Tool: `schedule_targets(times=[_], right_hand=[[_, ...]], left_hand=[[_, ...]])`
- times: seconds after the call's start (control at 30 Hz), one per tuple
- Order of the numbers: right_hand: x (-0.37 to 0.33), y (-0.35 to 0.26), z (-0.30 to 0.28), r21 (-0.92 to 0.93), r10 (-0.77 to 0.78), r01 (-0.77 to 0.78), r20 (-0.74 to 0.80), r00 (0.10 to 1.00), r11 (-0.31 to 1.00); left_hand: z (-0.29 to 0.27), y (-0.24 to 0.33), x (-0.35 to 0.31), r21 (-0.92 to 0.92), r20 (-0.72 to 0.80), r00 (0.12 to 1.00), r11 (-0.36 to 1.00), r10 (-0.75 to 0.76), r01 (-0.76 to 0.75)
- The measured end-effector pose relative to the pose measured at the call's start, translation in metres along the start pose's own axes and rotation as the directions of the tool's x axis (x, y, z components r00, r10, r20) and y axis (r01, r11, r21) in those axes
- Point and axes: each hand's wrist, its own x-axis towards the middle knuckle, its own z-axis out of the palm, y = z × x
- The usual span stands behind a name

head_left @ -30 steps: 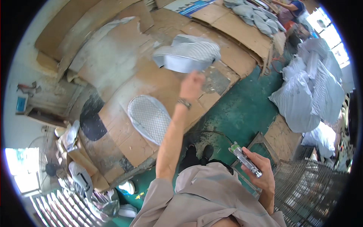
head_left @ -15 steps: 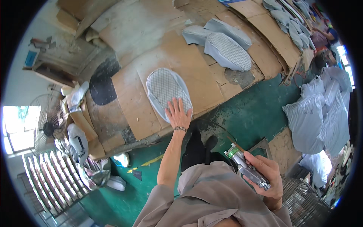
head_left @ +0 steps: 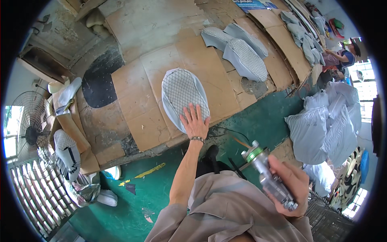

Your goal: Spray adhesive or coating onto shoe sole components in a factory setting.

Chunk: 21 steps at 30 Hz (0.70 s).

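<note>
On a cardboard sheet (head_left: pixel 141 109) lies an oval white-grey padded piece (head_left: pixel 183 92), its top crossed by a dark diamond pattern. My left hand (head_left: pixel 196 124) rests palm down on its near end, fingers spread and stretched out. A bracelet circles that wrist. In front of my body, my right hand (head_left: pixel 292 181) is wrapped round a metal spray gun (head_left: pixel 268 173) with a green ring near its nozzle end. The nozzle points up and left, well apart from the pad. Several similar padded pieces (head_left: pixel 246 58) lie overlapping farther back to the right.
The cardboard-covered table edge (head_left: pixel 161 149) runs in front of me. White sacks (head_left: pixel 322 121) stand to the right, and a rack of light rolls (head_left: pixel 38 195) and a wire fan (head_left: pixel 30 125) are at left. A co-worker (head_left: pixel 344 56) is at far right.
The view has shifted slightly. My right hand has brought the spray gun a little higher relative to my body, while my left hand stays flat on the padded piece.
</note>
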Motion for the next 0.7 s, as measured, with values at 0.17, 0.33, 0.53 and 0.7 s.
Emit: schedule_targets(times=[0.17,0.33,0.53,0.7], right_hand=[[0.002,-0.021,0.011,0.067,-0.01,0.005,0.074,0.997,0.998],[0.006,-0.034,0.014,-0.028,0.045,-0.045,-0.01,0.999,0.999],[-0.005,-0.023,0.014,-0.031,0.029,-0.032,-0.08,0.996,0.999],[-0.019,-0.009,0.014,0.091,-0.035,0.028,0.079,0.996,0.995]], left_hand=[[-0.008,-0.006,-0.003,-0.096,0.006,1.0,0.995,0.012,-0.011],[-0.032,-0.021,-0.01,-0.494,-0.136,0.985,0.854,0.108,-0.162],[-0.105,-0.051,-0.067,-0.806,0.174,0.982,0.583,0.072,0.1],[-0.068,-0.119,-0.135,-0.67,0.458,0.888,0.644,-0.033,0.37]])
